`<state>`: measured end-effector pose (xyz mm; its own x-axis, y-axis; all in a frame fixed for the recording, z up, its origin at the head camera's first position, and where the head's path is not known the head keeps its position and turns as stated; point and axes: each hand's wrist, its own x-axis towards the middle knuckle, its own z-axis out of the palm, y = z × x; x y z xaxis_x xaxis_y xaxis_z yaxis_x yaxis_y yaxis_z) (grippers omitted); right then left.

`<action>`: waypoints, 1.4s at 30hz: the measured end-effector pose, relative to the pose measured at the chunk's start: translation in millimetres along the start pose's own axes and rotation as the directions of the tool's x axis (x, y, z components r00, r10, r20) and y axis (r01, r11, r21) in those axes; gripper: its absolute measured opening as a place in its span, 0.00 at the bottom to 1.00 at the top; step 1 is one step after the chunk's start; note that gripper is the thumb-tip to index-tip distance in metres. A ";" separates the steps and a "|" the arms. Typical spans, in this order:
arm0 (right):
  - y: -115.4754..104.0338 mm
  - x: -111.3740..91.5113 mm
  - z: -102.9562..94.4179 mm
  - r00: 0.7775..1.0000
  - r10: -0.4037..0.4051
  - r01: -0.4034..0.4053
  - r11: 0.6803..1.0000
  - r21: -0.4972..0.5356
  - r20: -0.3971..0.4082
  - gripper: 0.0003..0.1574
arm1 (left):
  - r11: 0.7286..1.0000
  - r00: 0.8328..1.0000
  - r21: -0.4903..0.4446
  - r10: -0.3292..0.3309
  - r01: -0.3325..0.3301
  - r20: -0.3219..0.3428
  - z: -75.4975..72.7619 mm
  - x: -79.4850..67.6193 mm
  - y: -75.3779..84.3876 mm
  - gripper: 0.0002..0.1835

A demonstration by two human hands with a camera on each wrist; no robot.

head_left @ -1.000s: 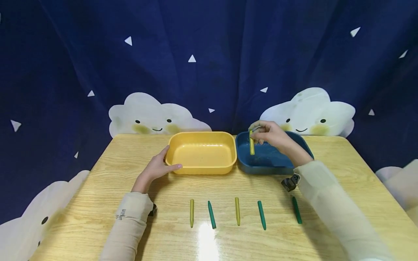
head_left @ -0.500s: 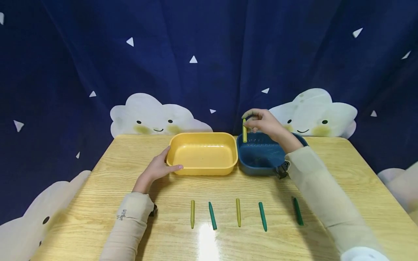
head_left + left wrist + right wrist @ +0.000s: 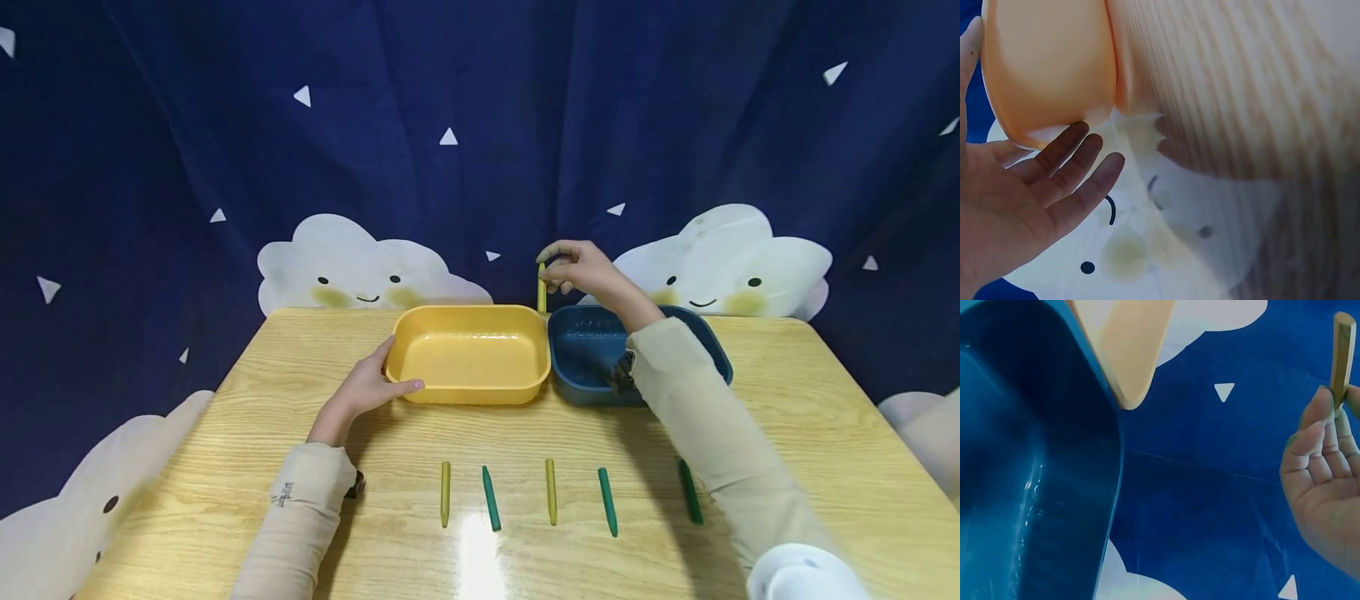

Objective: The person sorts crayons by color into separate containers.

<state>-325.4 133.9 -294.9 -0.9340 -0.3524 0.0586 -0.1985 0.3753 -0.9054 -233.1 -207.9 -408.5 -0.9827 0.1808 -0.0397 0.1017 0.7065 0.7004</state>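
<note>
Above the gap behind the two bins, my right hand (image 3: 587, 268) pinches a yellow crayon (image 3: 542, 290) that hangs upright from thumb and fingertips. In the right wrist view the same crayon (image 3: 1342, 359) sticks out past the fingertips. My left hand (image 3: 365, 387) rests at the left end of the yellow bin (image 3: 472, 395), thumb along its front rim. The left wrist view has the other fingers fairly straight at the outside of its end wall. To the right, a dark blue bin (image 3: 573, 390) stands directly beside the yellow one, partly covered by my right forearm.
Toward the front lie a yellow crayon (image 3: 446, 494), a green one (image 3: 491, 498), another yellow one (image 3: 551, 492) and another green one (image 3: 607, 502). One more green crayon (image 3: 691, 493) lies beside my right sleeve. A navy curtain (image 3: 450, 200) with clouds hangs behind the table.
My right hand has carried the yellow crayon up and left, from over the blue bin to behind the place where the bins meet. The left hand stays at the yellow bin.
</note>
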 end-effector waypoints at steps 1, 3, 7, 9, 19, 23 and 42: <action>0.4 2.8 1.4 1.000 0.001 -0.001 1.000 0.000 -0.001 0.18 | 1.000 1.000 0.001 0.002 -0.002 -0.001 -0.1 -0.3 0.3 0.57; 0.6 9.2 4.6 1.000 0.005 -0.005 1.000 0.000 0.000 0.18 | 1.000 1.000 -0.003 -0.003 0.003 -0.001 -0.5 -0.2 0.3 0.57; 1.2 22.5 13.0 1.000 -0.001 0.001 1.000 0.003 0.008 0.20 | 1.000 1.000 -0.011 -0.009 0.009 -0.003 -1.7 0.0 -0.2 0.57; 2.1 28.0 18.0 1.000 -0.008 0.008 1.000 0.010 0.014 0.20 | 1.000 1.000 -0.015 -0.006 0.006 -0.005 -1.4 0.0 0.0 0.57; 5.4 46.0 38.7 0.999 -0.017 0.015 0.999 0.050 0.046 0.20 | 0.999 1.000 -0.051 0.007 -0.006 0.010 3.0 -0.7 -0.5 0.57; 1.9 55.2 47.6 0.998 -0.036 0.032 0.997 0.070 0.058 0.20 | 0.999 1.000 -0.050 0.020 -0.020 0.004 1.9 1.4 -2.0 0.57; 15.4 77.5 97.1 0.993 0.067 -0.079 0.988 0.131 0.098 0.08 | 1.000 1.000 -0.019 0.001 -0.001 0.003 0.9 -5.0 0.1 0.58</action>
<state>-371.9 29.2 -345.1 -0.9117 -0.4086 -0.0432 -0.0830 0.2861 -0.9546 -228.1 -208.1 -408.9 -0.9822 0.1835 -0.0412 0.0995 0.6928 0.7142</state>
